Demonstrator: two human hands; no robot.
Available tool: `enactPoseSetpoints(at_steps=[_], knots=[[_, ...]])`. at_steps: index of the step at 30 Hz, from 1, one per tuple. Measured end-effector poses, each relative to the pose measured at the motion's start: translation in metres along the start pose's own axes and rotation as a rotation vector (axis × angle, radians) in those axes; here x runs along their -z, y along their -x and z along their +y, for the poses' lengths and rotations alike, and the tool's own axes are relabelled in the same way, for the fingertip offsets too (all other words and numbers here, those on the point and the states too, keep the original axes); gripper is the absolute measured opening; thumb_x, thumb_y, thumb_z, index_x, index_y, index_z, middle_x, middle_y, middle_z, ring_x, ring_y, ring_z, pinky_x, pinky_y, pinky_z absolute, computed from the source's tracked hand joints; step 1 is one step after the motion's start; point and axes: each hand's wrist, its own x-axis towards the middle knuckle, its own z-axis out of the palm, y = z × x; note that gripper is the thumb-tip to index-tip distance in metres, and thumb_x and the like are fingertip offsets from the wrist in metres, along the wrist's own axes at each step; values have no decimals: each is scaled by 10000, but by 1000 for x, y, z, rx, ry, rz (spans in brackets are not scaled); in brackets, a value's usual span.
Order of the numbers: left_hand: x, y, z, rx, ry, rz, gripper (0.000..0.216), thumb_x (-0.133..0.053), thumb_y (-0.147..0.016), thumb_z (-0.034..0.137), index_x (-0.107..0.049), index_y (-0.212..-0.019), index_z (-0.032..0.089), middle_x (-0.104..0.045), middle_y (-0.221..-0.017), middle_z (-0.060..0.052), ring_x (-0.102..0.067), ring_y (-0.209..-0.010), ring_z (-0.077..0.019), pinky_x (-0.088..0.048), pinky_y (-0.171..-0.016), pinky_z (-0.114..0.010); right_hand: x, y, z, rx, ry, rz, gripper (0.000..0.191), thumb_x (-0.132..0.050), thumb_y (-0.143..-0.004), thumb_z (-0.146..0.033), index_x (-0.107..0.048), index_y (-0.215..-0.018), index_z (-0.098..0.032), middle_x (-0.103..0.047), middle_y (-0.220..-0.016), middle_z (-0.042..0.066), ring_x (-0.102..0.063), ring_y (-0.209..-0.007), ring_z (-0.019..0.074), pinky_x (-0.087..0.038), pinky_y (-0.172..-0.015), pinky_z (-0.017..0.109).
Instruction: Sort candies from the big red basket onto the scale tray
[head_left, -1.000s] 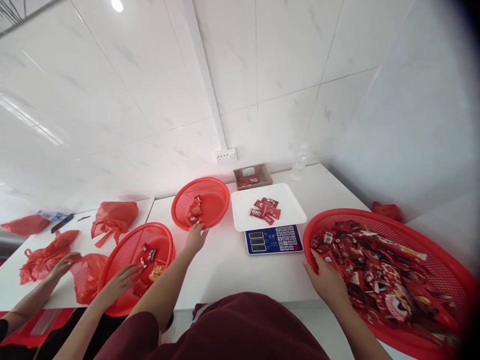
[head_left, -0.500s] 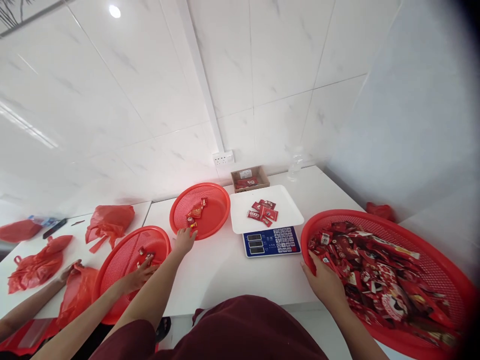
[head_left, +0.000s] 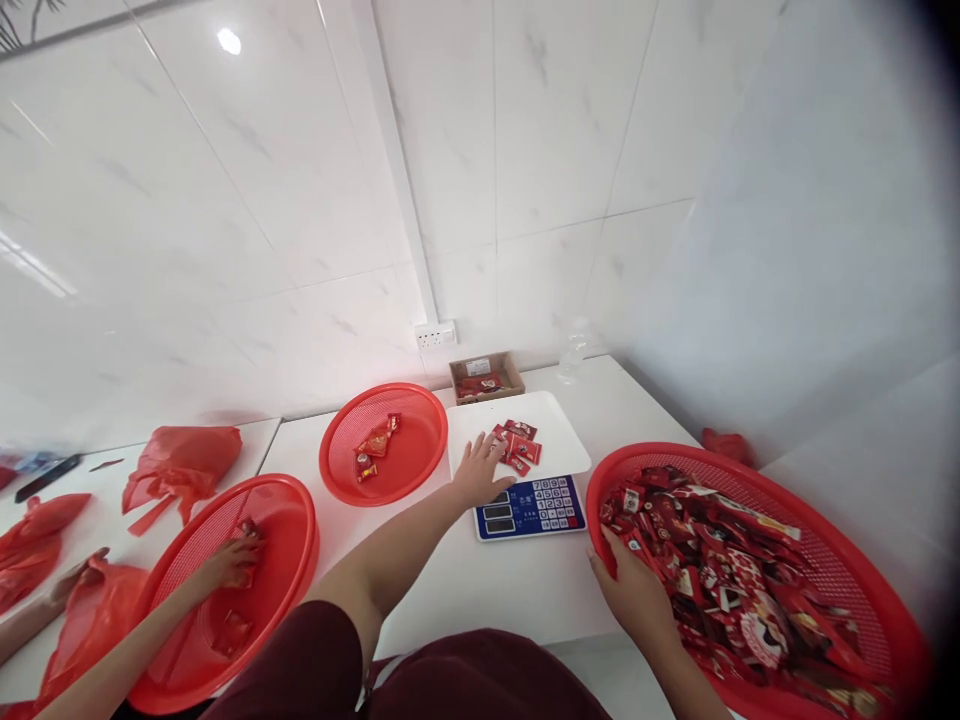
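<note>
My left hand [head_left: 481, 470] reaches over the white pan [head_left: 555, 425] of a digital scale [head_left: 529, 508], its fingers stretched out. Its fingertips are at a small pile of red snack packets [head_left: 520, 446] on the pan; whether they touch is hard to tell. My right hand [head_left: 636, 590] grips the near left rim of a large red plastic basket [head_left: 847, 545]. Many red wrapped snacks [head_left: 720, 570] fill that basket. Left of the scale, a smaller red basket [head_left: 420, 440] holds a few red and gold packets [head_left: 379, 440].
Behind the scale stands a cardboard box [head_left: 487, 378] with red packets, near a clear bottle [head_left: 574, 352]. At left, a co-worker's hand [head_left: 232, 562] is inside another red basket [head_left: 301, 560]; their other hand [head_left: 75, 580] touches a red bag [head_left: 97, 620].
My left hand has moved right from the small basket to the packets on the scale. My right hand stays on the large basket's rim. The co-worker's hand in the left basket has shifted.
</note>
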Motion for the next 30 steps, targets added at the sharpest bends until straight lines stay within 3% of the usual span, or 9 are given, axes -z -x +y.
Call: enactPoseSetpoints(at_steps=[7,11,14,17,20,24,30], knots=[[-1,-56,5,-131,-132,-106,918,-474,-749,707,-197,-1481,227,-88,-1560,-129,-3,-1431,-324,-23,-1124,-561,-3,-2,2,-3,24,-7,593,-273,-858,-414,-518,-1272,-68,-658,-1169,194,-628,-1071,293,-477,-928,407],[-2,-74,4,-188,-147,-150,961,-480,-694,766,-227,-1473,262,-107,-1559,-126,6,-1428,-340,-22,-1112,-572,-6,-4,6,22,4,25,559,-269,-847,-424,-559,-1228,-137,-680,-1138,162,-640,-1049,299,-499,-907,437],[-6,-80,4,-166,-123,-181,884,-450,-729,747,-292,-1451,261,-157,-1548,-130,-54,-1419,-354,-77,-1109,-561,-8,-5,8,22,4,46,514,-284,-835,-425,-588,-1184,-200,-701,-1104,128,-655,-1023,295,-522,-876,438],[-9,-79,3,-170,-132,-121,768,-457,-767,693,-373,-1406,275,-267,-1500,-121,-180,-1380,-349,-156,-1100,-530,-10,-6,9,15,14,58,491,-284,-828,-430,-602,-1155,-248,-709,-1094,95,-659,-1017,286,-531,-866,432],[-10,-75,3,-192,-179,-36,668,-470,-785,653,-459,-1335,273,-434,-1346,-131,-359,-1251,-336,-275,-1042,-499,-10,-7,9,7,15,32,536,-267,-828,-436,-597,-1172,-190,-699,-1105,140,-654,-1027,294,-524,-883,428],[-10,-72,6,-80,-145,-61,600,-513,-788,597,-491,-1274,246,-498,-1203,-144,-458,-1118,-336,-393,-922,-477,-7,-6,8,-4,6,6,557,-271,-834,-427,-570,-1210,-144,-673,-1152,161,-639,-1058,287,-508,-909,425],[-6,-80,7,134,161,-111,443,-654,-736,404,-549,-1151,291,-518,-1178,-91,-528,-1077,-314,-414,-904,-446,-4,-5,4,-8,-19,20,514,-303,-830,-411,-574,-1208,-192,-687,-1136,127,-646,-1039,293,-508,-895,450]])
